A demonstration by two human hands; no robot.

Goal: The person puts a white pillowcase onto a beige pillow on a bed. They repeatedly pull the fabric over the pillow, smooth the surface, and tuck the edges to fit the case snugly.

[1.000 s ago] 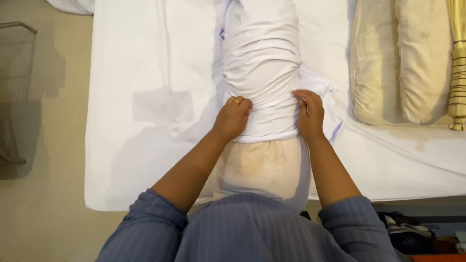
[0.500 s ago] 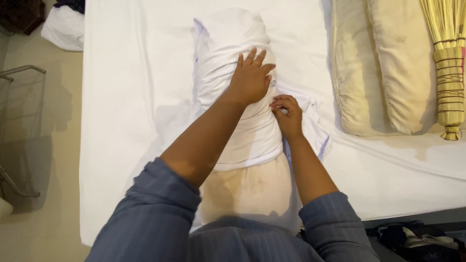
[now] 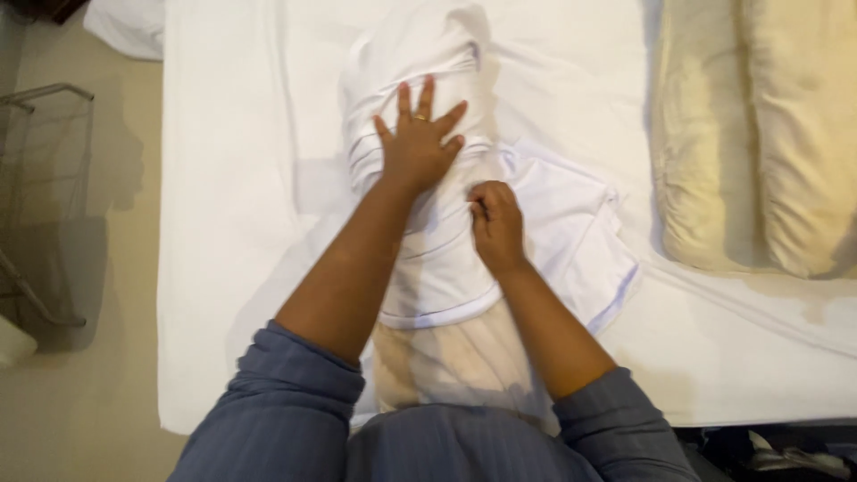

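Observation:
A cream pillow [image 3: 451, 361] lies on the white bed sheet [image 3: 241, 205], partly inside a bunched white pillowcase [image 3: 428, 241]. My left hand [image 3: 418, 143] lies flat with fingers spread on the gathered upper part of the pillowcase. Just below and to its right, my right hand [image 3: 495, 223] pinches a fold of the pillowcase fabric. The pillow's bare lower end shows near my body. Blue sleeves cover both upper arms.
Two bare cream pillows [image 3: 759, 134] lie on the bed at the right. A wire basket [image 3: 45, 205] stands on the floor at the left. A white cloth [image 3: 125, 27] lies at the top left beside the bed. Dark items [image 3: 786, 451] sit at the bottom right.
My left hand has moved up from the pillowcase's hem and now lies flat higher on the pillow. My right hand stays gripping the fabric. The view has shifted left.

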